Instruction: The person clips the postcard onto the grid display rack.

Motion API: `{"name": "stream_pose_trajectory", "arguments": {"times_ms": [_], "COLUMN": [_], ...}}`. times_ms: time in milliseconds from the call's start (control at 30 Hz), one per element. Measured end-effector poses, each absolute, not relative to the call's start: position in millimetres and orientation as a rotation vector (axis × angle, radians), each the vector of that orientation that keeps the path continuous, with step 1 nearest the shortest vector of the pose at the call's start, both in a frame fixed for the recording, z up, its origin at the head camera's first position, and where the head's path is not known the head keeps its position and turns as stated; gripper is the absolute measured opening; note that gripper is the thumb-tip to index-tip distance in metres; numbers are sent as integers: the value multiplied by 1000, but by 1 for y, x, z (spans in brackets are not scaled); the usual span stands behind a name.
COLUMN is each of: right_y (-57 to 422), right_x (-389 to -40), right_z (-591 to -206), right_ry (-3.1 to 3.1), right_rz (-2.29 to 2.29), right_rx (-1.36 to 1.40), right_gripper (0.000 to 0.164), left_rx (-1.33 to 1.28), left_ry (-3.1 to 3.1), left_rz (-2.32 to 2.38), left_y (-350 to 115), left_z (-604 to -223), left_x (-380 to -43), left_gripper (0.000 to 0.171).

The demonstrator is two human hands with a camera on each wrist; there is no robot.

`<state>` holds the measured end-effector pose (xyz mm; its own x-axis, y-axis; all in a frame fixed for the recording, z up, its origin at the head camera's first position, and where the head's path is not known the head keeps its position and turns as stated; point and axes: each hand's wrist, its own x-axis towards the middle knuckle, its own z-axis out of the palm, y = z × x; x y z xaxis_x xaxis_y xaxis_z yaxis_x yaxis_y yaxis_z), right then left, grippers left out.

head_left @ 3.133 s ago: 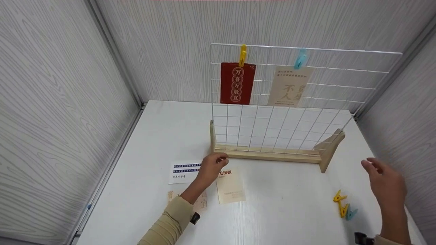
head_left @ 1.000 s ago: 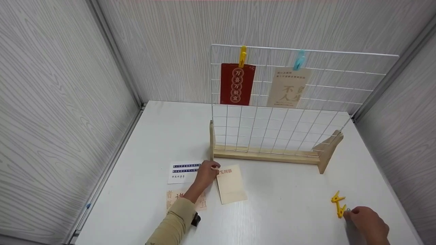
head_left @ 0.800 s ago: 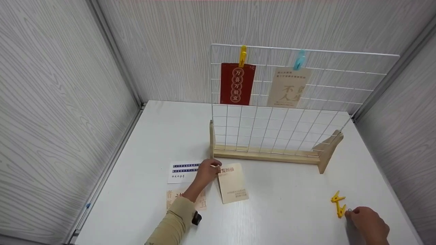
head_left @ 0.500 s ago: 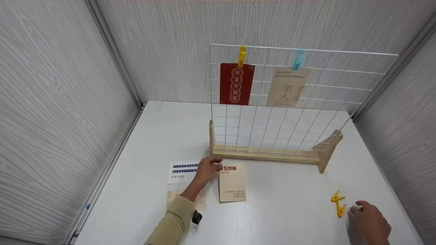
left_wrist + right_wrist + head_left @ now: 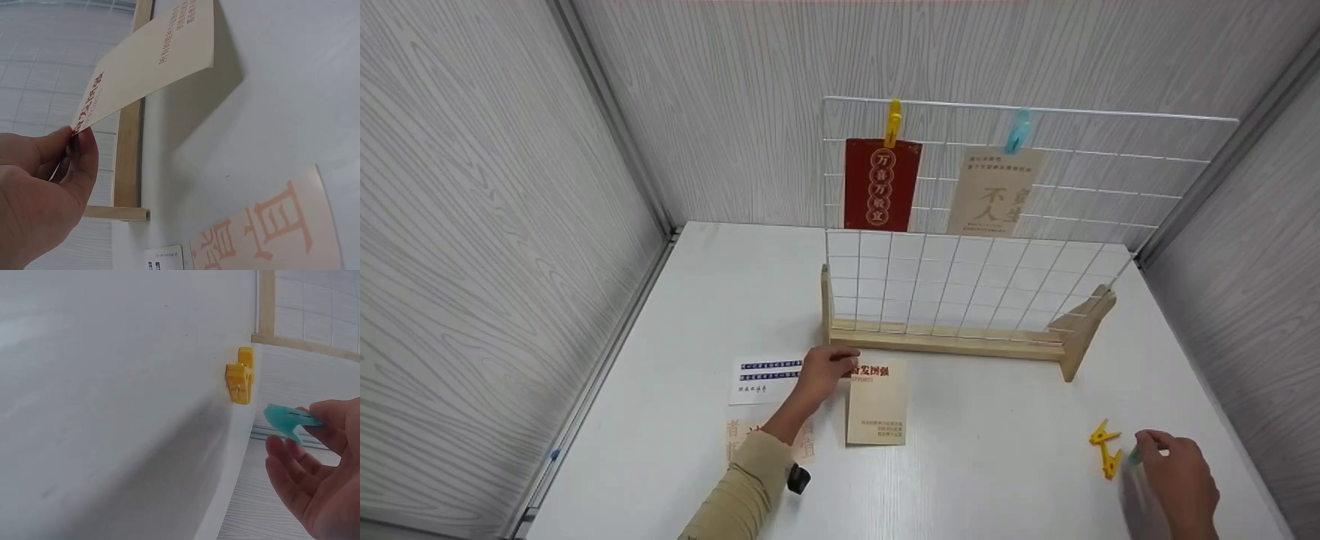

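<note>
Held card before rack, left of held clip

A tilted cream card and a turquoise clip are held aloft.

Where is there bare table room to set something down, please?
Bare table lies between the held beige card and the yellow clips, and left of the grid rack, behind the white card. Crowded: around the left hand and orange-lettered card.

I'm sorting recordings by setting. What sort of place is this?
Probably a small indoor work booth: woodgrain-patterned panels stand on three sides of a white table, and a wire grid rack on it displays a red card and a beige card.
</note>
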<state>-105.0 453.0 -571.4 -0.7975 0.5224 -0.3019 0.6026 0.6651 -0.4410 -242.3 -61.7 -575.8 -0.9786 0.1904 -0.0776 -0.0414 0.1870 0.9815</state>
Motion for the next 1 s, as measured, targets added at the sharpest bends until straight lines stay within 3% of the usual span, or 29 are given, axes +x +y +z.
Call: {"name": "stream_pose_trajectory", "arguments": {"times_ms": [200, 533, 767, 1000], "right_y": [449, 438, 427, 418], "right_x": [-105, -105, -108, -115], "right_z": [-569, -558, -549, -535], "right_ry": [2753, 2871, 2913, 2964], "right_rz": [-862, -1034, -1117, -1233], "right_rx": [975, 896, 854, 731], "right_gripper": [71, 63, 46, 45], "left_rx": [175, 226, 243, 311], "left_ry": [2262, 2223, 2192, 2178], "left_rz": [1890, 1922, 1916, 1945], "left_y": [-56, -36, -20, 1], "left_z": [-569, -551, -540, -527], "left_x": [-241, -243, -246, -252], "left_gripper": [28, 22, 21, 19]}}
